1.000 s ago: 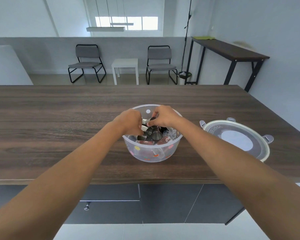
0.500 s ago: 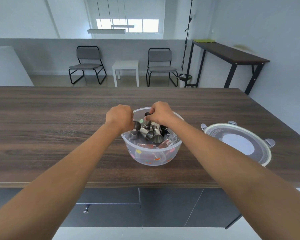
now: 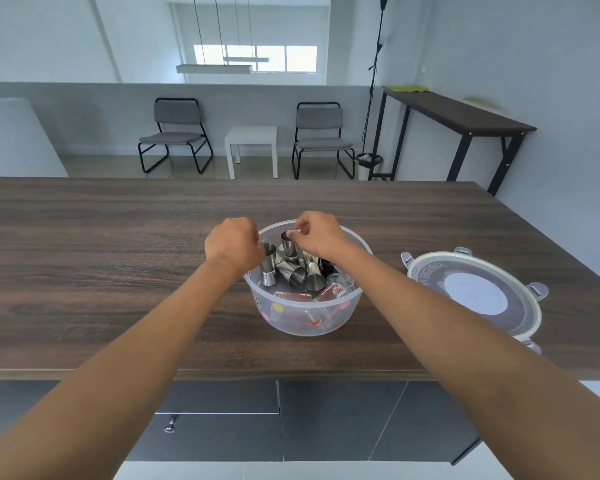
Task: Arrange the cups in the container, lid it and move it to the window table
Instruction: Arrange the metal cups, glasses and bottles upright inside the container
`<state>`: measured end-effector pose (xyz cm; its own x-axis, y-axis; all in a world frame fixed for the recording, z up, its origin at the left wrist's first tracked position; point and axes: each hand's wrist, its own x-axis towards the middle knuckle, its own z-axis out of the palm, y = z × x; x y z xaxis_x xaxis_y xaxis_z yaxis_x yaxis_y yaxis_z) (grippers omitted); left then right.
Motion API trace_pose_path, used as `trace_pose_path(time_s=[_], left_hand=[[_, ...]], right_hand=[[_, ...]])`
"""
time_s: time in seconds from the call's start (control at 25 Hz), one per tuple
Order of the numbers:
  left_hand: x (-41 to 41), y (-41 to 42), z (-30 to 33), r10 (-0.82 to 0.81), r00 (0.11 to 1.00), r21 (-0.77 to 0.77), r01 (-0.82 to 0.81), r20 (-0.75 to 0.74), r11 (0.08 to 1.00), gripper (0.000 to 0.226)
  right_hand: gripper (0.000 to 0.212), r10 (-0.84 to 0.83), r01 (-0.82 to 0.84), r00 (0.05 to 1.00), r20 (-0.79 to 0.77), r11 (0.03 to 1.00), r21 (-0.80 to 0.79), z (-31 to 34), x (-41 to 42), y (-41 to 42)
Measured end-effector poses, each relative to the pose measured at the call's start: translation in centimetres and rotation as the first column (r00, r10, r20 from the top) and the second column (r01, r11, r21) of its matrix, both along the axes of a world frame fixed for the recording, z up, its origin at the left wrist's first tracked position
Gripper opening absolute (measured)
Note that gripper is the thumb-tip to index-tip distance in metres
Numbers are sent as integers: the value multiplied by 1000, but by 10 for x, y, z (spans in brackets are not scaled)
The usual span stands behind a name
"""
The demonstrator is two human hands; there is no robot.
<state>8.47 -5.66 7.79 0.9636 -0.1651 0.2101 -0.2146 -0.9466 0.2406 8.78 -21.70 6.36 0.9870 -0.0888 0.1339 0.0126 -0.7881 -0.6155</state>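
Observation:
A clear plastic container [image 3: 340, 308] with coloured dots stands on the dark wooden counter [image 3: 118, 258]. Inside lie several small steel cups [image 3: 297, 273] and some glass cups with red print [image 3: 329, 292], tumbled together. My left hand [image 3: 232, 242] is at the container's left rim, closed on the top of a steel double-ended cup [image 3: 268, 268] that stands upright. My right hand [image 3: 321, 235] is over the far rim, pinching the lip of another upright steel cup [image 3: 289, 247]. The round lid [image 3: 475, 294] with side clips lies flat on the counter to the right.
Beyond the counter stand two grey chairs [image 3: 175, 133] [image 3: 323, 136] with a small white table [image 3: 252, 147] between them, below a high window [image 3: 257, 58]. A tall dark table [image 3: 458, 116] runs along the right wall. Dark cabinets [image 3: 326, 420] sit under the counter.
Both hands rose from deep in the container to its rim. Each has lifted a steel cup upright out of the pile, and the left hand moved left.

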Motion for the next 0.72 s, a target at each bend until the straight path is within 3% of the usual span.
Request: trace_pose_path(time_s=[0.12, 0.28, 0.44, 0.52, 0.72], left_hand=[[-3, -5, 5, -92, 994, 44, 90, 66, 995, 23], [-13, -16, -1, -285, 959, 122, 284, -10, 951, 22], [-13, -28, -12, -290, 946, 251, 320, -147, 914, 10], [-9, -34, -17, -305, 938, 245, 339, -166, 908, 16], [-7, -45, -21, -264, 950, 238, 298, -164, 924, 19]], right_hand=[[21, 46, -47, 999, 16, 998, 43, 4, -14, -13], [19, 168, -179, 981, -100, 977, -115, 8, -35, -35], [38, 236, -301, 942, -239, 908, -291, 8, -42, -36], [48, 235, -325, 933, -272, 876, -358, 8, -41, -33], [38, 231, -316, 944, -235, 835, -450, 6, -37, -30]])
